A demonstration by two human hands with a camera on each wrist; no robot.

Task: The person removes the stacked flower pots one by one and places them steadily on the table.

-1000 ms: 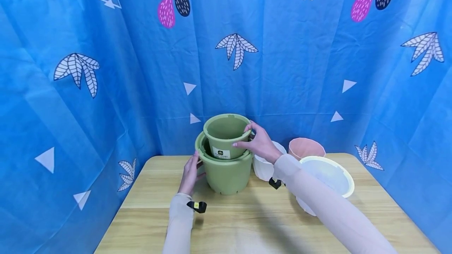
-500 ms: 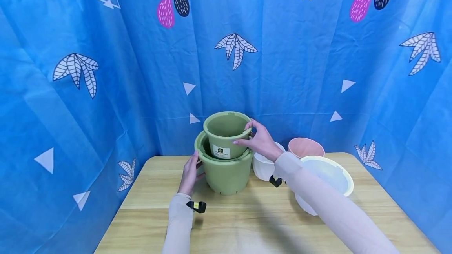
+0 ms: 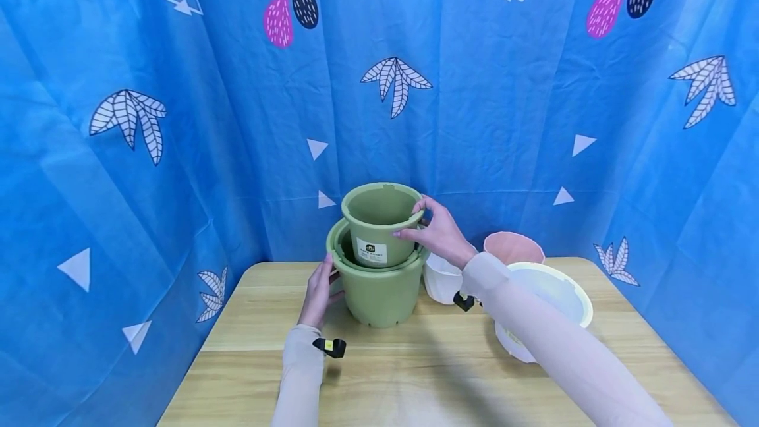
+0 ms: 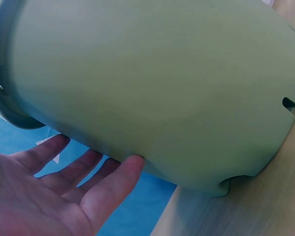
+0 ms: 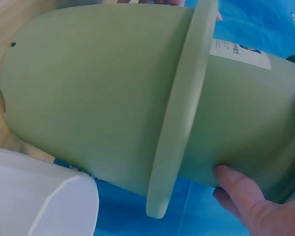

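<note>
Near the back of the table stands a large green flower pot [image 3: 382, 302], upright, with another green rim showing just inside it. My right hand [image 3: 441, 236] pinches the rim and wall of a smaller green flower pot [image 3: 398, 249], which has a white label and stands partly out of the large one. Its base is hidden inside. In the right wrist view the thumb of my right hand [image 5: 250, 206] presses against the small pot's wall. My left hand [image 3: 317, 295] touches the large pot's left side, its fingers extended; the left wrist view shows those fingertips [image 4: 132, 162] on its wall.
To the right stand a white pot [image 3: 440, 285], a pink pot [image 3: 512, 248] and a pale wide-rimmed vessel [image 3: 551, 288], partly covered by my right sleeve. They share the wooden table [image 3: 391, 374]. A blue patterned curtain [image 3: 504, 137] hangs behind and at both sides.
My right hand has raised the smaller flower pot slightly, so more of its wall and label shows above the large pot. My left hand has stayed in place.
</note>
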